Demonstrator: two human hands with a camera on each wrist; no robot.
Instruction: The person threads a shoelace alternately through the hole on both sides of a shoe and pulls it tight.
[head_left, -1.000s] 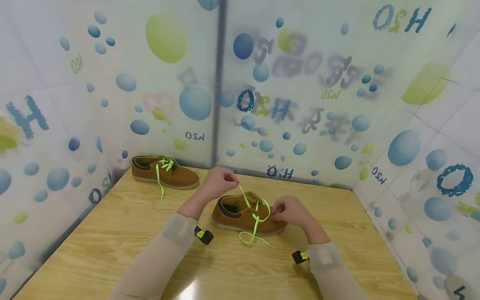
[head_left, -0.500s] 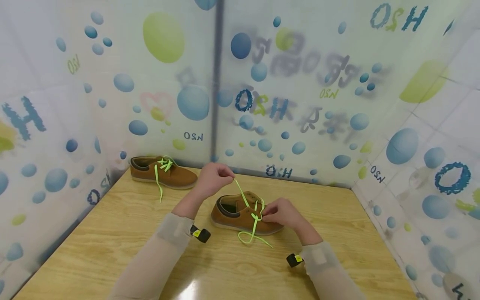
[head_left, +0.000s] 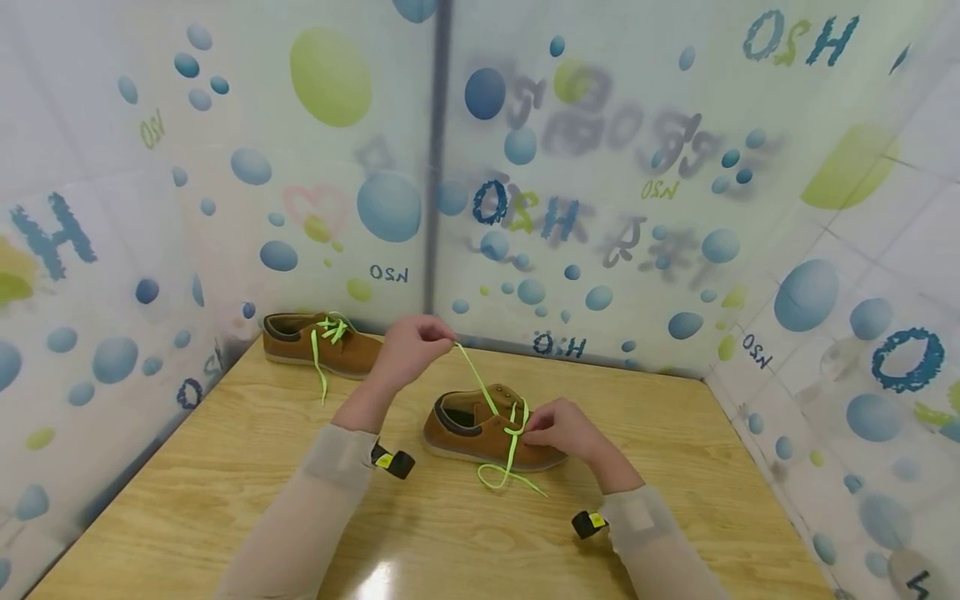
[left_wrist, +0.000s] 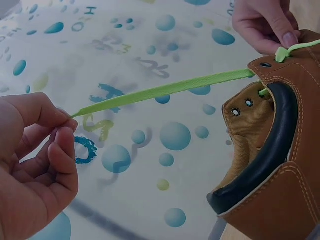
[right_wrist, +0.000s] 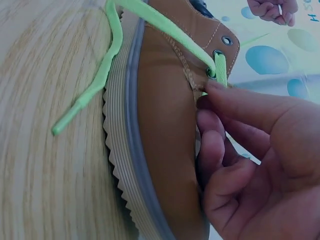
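Note:
A brown low shoe (head_left: 457, 446) with bright green laces stands on the table, toe to the right. My left hand (head_left: 411, 352), up and left of it, pinches the tip of the shoelace (left_wrist: 165, 90). That lace runs straight and taut from the fingertips to an eyelet. My right hand (head_left: 566, 433) is at the front of the laced part; in the right wrist view its thumb and curled fingers (right_wrist: 212, 142) grip the shoe's edge just below the lowest eyelets. Over the near side hangs the other lace end (right_wrist: 92, 92), loosely looped on the wood.
A second brown shoe (head_left: 300, 342), laced in green, stands at the table's back left, partly behind the left hand. The wooden table (head_left: 465, 550) ends at a patterned wall sheet (head_left: 630, 100) at the back and sides. Small black cameras are strapped at both wrists.
My left hand has moved left and up, drawing out more lace. The loop over the shoe front has tightened to the eyelets. My right hand has shifted left from the toe toward the laced part.

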